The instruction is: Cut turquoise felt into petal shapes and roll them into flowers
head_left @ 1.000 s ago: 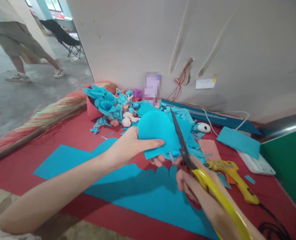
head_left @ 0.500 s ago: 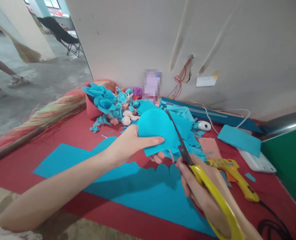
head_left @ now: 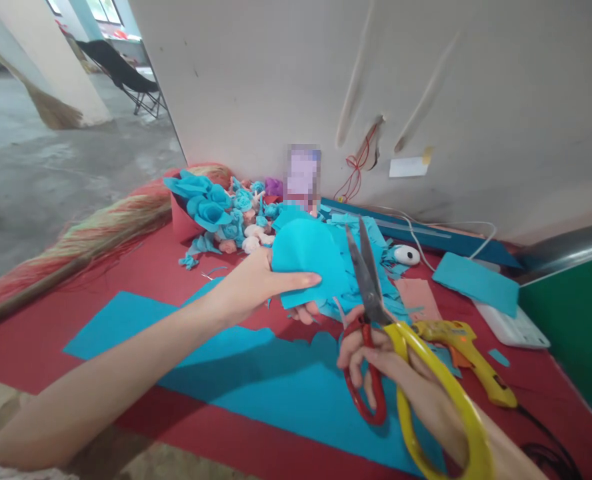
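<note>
Your left hand (head_left: 259, 277) pinches the rounded turquoise paper (head_left: 301, 250), probably light and easily creased, best held near its lower edge, while your right hand (head_left: 393, 357) grips open-bladed scissors (head_left: 375, 305).

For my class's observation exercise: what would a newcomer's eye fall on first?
Open red-and-yellow-handled scissors stand out in the right hand, right of centre. The blue paper in the left hand, near the middle, comes next. Blue flowers sit farther back, left.
</note>
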`<state>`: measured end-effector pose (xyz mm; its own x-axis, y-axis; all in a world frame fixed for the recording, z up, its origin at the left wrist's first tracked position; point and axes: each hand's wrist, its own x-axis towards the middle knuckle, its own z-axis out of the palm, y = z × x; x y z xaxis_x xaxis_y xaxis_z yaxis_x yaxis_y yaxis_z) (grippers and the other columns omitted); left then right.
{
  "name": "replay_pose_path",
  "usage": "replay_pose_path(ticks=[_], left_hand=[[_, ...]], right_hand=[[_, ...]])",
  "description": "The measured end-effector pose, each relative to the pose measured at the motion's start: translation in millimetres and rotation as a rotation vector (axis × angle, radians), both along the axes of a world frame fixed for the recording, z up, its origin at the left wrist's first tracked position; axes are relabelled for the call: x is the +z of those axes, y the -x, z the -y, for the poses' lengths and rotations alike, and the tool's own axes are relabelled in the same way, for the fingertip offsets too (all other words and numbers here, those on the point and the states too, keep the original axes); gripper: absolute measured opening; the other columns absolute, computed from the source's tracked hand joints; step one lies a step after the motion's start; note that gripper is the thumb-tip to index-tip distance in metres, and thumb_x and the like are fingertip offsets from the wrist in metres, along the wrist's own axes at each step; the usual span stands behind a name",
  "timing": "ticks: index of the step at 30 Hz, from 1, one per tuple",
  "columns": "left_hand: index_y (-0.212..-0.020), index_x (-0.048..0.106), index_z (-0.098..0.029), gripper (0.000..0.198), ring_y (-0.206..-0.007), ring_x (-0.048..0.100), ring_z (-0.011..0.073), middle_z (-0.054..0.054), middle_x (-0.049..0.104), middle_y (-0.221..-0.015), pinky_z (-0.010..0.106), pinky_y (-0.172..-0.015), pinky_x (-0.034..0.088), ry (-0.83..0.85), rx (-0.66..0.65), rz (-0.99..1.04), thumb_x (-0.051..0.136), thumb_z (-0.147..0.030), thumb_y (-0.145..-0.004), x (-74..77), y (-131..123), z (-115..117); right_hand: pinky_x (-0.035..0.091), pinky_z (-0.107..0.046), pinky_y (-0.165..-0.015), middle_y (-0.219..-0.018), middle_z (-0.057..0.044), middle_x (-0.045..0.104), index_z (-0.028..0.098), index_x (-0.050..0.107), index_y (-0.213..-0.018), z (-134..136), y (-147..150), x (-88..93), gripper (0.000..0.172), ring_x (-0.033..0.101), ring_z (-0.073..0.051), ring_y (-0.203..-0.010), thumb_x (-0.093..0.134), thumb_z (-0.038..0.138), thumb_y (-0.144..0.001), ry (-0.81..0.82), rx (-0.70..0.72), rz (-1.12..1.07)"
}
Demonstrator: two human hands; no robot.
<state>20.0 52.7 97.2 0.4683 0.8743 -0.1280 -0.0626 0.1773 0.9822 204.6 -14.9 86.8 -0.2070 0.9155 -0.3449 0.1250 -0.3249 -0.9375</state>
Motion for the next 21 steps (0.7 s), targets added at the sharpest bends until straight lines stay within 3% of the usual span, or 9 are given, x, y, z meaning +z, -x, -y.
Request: replay_pose_path(ticks=[2, 4, 6, 9, 12, 17, 19, 21], left_hand=[[-0.073, 0.064, -0.014, 0.014, -0.053, 0.063, 0.0148, 0.004, 0.068, -0.064, 0.025, -0.055, 0.052, -0.216, 0.13, -0.167, 0.061, -0.028, -0.074, 0.1, 2, 2], [-0.083, 0.066, -0.016, 0.016, -0.059, 0.064, 0.0163, 0.005, 0.069, -0.068, 0.026, -0.063, 0.051, -0.586, 0.26, -0.395, 0.059, -0.029, -0.075, -3.8, 6, 5], [-0.093, 0.066, -0.018, 0.021, -0.059, 0.064, 0.0166, 0.006, 0.069, -0.068, 0.025, -0.061, 0.05, -1.018, 0.18, -0.613, 0.057, -0.029, -0.077, -10.0, 10, 7], [-0.102, 0.062, -0.016, 0.025, -0.066, 0.065, 0.0167, 0.008, 0.071, -0.078, 0.023, -0.06, 0.051, -1.556, 0.031, -0.755, 0.045, -0.017, -0.084, -16.4, 13, 9], [-0.099, 0.06, -0.007, 0.027, -0.066, 0.065, 0.0153, 0.008, 0.07, -0.075, 0.025, -0.063, 0.054, -1.892, 0.024, -0.777, 0.037, -0.006, -0.083, -17.3, 9, 11], [-0.098, 0.058, -0.006, 0.024, -0.068, 0.065, 0.0172, 0.009, 0.069, -0.073, 0.029, -0.067, 0.055, -1.984, 0.099, -0.706, 0.04, -0.008, -0.083, -19.8, 3, 15], [-0.103, 0.056, -0.009, 0.024, -0.071, 0.065, 0.0174, 0.008, 0.07, -0.079, 0.029, -0.068, 0.054, -1.823, 0.114, -0.642, 0.042, -0.011, -0.084, -20.6, 1, 16], [-0.117, 0.047, -0.015, 0.033, -0.079, 0.065, 0.017, 0.008, 0.068, -0.092, 0.026, -0.07, 0.054, -1.458, 0.132, -0.533, 0.047, -0.018, -0.084, -20.2, -3, 18]], right_hand=[[0.036, -0.022, -0.036, -0.053, 0.002, 0.052, 0.017, 0.047, -0.08, -4, 0, 7.2, 0.032, 0.044, -0.009, -0.037, 0.054, 0.048, -0.072, -0.02, -0.065, -0.024], [0.036, -0.022, -0.037, -0.051, 0.003, 0.051, 0.018, 0.048, -0.08, -6, 1, 12.3, 0.03, 0.043, -0.009, -0.038, 0.056, 0.047, -0.074, -0.057, -0.116, -0.095], [0.037, -0.021, -0.039, -0.055, 0.003, 0.052, 0.02, 0.048, -0.086, -7, 1, 13.2, 0.026, 0.044, -0.009, -0.041, 0.058, 0.041, -0.075, -0.089, -0.18, -0.215], [0.036, -0.019, -0.038, -0.058, 0.005, 0.052, 0.023, 0.047, -0.093, -7, 2, 8.8, 0.028, 0.042, -0.008, -0.043, 0.063, 0.035, -0.074, -0.088, -0.246, -0.369], [0.036, -0.017, -0.038, -0.05, 0.007, 0.046, 0.021, 0.049, -0.088, -5, 3, 4.5, 0.029, 0.038, -0.006, -0.04, 0.066, 0.036, -0.07, -0.059, -0.228, -0.377], [0.037, -0.016, -0.035, -0.039, 0.009, 0.046, 0.02, 0.05, -0.086, -2, 4, 3.4, 0.033, 0.042, -0.007, -0.035, 0.071, 0.03, -0.063, -0.057, -0.217, -0.205], [0.038, -0.017, -0.034, -0.038, 0.009, 0.047, 0.02, 0.049, -0.09, -2, 4, 4.1, 0.037, 0.043, -0.008, -0.034, 0.071, 0.03, -0.062, -0.081, -0.237, -0.155], [0.039, -0.018, -0.032, -0.039, 0.01, 0.047, 0.021, 0.046, -0.096, -2, 3, 5.5, 0.043, 0.044, -0.009, -0.033, 0.07, 0.031, -0.061, -0.115, -0.268, -0.11]])
